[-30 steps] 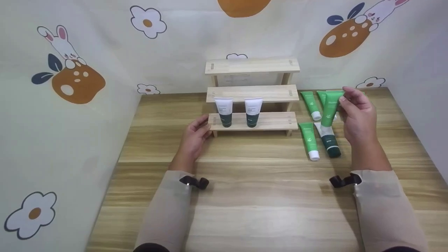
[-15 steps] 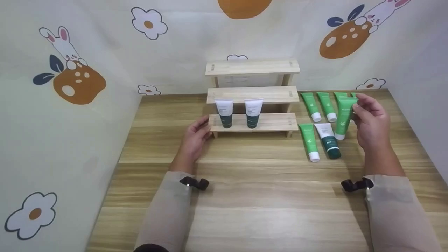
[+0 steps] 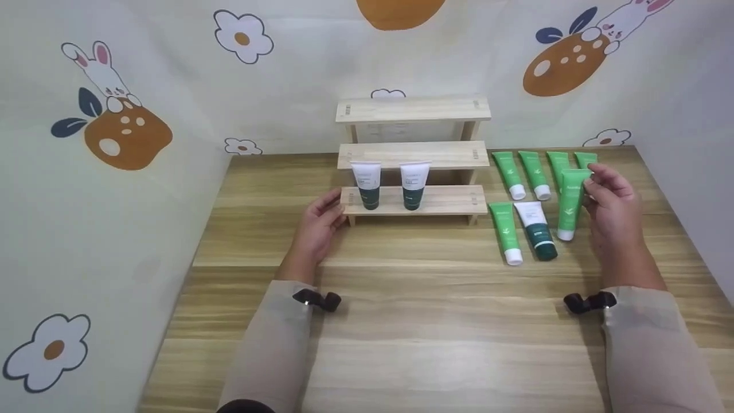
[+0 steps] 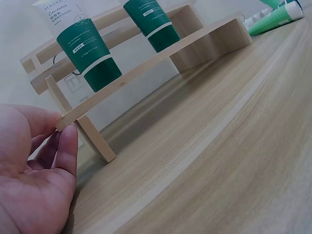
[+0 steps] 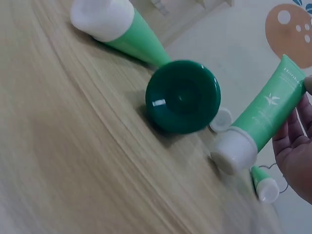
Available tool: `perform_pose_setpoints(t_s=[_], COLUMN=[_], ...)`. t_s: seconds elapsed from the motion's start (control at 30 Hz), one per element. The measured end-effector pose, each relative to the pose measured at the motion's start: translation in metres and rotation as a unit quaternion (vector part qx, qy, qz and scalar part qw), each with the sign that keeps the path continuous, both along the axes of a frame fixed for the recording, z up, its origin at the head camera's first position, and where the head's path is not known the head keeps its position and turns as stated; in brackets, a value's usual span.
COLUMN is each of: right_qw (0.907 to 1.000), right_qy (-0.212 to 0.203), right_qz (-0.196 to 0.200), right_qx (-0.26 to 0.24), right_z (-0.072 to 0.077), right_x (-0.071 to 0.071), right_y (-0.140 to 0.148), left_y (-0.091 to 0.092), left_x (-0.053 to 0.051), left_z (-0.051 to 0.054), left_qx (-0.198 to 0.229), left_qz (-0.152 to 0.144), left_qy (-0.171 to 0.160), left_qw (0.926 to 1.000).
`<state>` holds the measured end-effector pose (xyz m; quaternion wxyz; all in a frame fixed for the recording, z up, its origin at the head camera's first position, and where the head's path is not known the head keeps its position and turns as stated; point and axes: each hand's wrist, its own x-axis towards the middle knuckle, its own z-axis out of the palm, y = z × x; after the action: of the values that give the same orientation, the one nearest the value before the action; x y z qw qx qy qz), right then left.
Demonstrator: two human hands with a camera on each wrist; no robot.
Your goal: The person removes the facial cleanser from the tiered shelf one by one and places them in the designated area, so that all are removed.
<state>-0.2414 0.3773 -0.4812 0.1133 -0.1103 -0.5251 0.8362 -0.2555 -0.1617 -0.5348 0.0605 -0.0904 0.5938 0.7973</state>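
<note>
My left hand [image 3: 314, 229] pinches the left end of the lowest board of a three-step wooden rack [image 3: 453, 198]; the left wrist view shows thumb and fingers at the board's corner [image 4: 73, 117]. Two white and dark green tubes [image 3: 370, 186] stand cap down on that board. At the right, my right hand [image 3: 616, 215] pinches a green tube [image 3: 570, 201] by its flat upper end, white cap downward. In the right wrist view this tube [image 5: 273, 100] hangs tilted, and whether its cap touches the table cannot be told.
Several green tubes [image 3: 507, 172] lie in a back row right of the rack. Nearer lie another green tube [image 3: 504, 229] and a white and dark green tube [image 3: 538, 229]. A printed cloth [image 3: 298, 86] rises behind the wooden table [image 3: 436, 321].
My right hand has moved right and towards me with the green tube, from above the lying white and dark green tube to its right. My left hand has stayed at the rack.
</note>
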Motion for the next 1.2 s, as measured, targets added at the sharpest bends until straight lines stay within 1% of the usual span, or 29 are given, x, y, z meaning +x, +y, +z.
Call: perform_pose_setpoints(t_s=[0.2,0.33,0.4,0.5,0.63,0.73,0.87,1.0,1.2], right_qw=[0.9998,0.9998,0.9998,0.9999,0.9994,0.9984,0.9972,0.9954,0.9909], right_qy=[-0.006,-0.015,-0.014,0.001,0.008,0.0,-0.016,-0.03,-0.038], right_qz=[0.011,0.01,0.008,0.01,0.017,0.015,0.002,-0.011,-0.015], right_qx=[-0.013,-0.002,0.008,0.01,0.028,0.054,0.073,0.09,0.129], right_z=[-0.011,-0.016,-0.018,-0.022,-0.026,-0.027,-0.028,-0.03,-0.032], right_x=[-0.001,-0.001,-0.002,-0.004,-0.005,-0.005,-0.005,-0.005,-0.007], right_y=[0.01,0.014,0.015,0.014,0.011,0.01,0.009,0.007,0.006], left_y=[0.001,0.0,0.0,0.0,0.001,0.002,0.003,0.002,0.001], left_x=[0.0,0.0,0.0,0.0,0.0,0.0,0.0,0.0,0.0], left_z=[0.0,-0.001,-0.001,-0.001,0.0,0.0,0.0,0.0,0.0], left_qx=[-0.008,-0.013,-0.017,-0.015,-0.002,0.006,0.008,0.009,0.005], left_qz=[0.003,0.002,0.002,0.003,0.003,0.003,0.006,0.005,0.005], left_qy=[0.005,0.007,0.006,0.005,0.011,0.019,0.021,0.016,0.01], left_qw=[1.0,0.9999,0.9998,0.9999,0.9999,0.9998,0.9997,0.9998,0.9999])
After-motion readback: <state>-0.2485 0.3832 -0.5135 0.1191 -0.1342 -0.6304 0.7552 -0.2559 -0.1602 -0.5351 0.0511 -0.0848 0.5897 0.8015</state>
